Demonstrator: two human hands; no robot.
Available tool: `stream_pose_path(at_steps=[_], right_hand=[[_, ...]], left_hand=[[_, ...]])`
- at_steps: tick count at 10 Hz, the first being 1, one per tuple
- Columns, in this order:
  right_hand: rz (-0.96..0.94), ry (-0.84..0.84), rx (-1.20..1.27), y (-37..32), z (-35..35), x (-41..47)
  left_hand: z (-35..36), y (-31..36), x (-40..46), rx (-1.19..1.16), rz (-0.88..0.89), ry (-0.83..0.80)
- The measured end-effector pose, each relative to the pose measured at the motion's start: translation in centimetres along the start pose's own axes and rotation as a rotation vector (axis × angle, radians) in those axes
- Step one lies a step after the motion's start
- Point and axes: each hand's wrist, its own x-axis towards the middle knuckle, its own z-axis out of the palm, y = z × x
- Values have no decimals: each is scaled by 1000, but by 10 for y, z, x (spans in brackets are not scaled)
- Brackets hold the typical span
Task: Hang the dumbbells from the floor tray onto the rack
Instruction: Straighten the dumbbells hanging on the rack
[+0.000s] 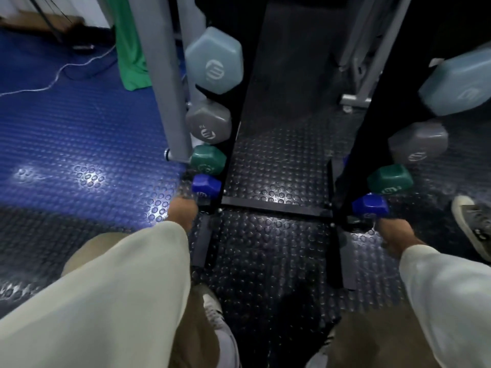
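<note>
I look straight down a black dumbbell rack (276, 204) with two uprights. On the left upright hang a light blue (214, 61), a grey (208, 123), a green (208, 160) and a small blue dumbbell (206, 185). The right upright carries the same colours, with its blue dumbbell (370, 206) lowest. My left hand (183, 212) reaches to the underside of the left blue dumbbell. At the lower edge of the right blue one is my right hand (393, 232). Blur and the dumbbell heads hide the fingers of both hands. No floor tray is in view.
A grey machine post (166, 83) stands just left of the rack, with green cloth (130, 49) behind it. A white cable (57, 77) lies on the blue studded floor. Another person's shoe (473, 227) is at the right edge. My own shoes (220, 328) stand on the black floor.
</note>
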Motion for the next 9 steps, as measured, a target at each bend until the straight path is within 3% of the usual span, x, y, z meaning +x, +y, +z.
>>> stream_pose_path(at_steps=[1,4,6,7,9], right_hand=[[23,-41,172,-1,22,-12],[-12,-174,384,-13,41,-34],[146,8,628,-25,23,-44],[192,19,851,-38,6,-54],[78,-199,1035,-79,-24,-78]], left_hand=[[22,-16,27,-24,-5,-75],[39,-17,46,-300,-136,-56],[37,9,18,-662,-206,-14],[23,35,12,-843,-176,-64],[-3,86,-17,-903,-112,-149]])
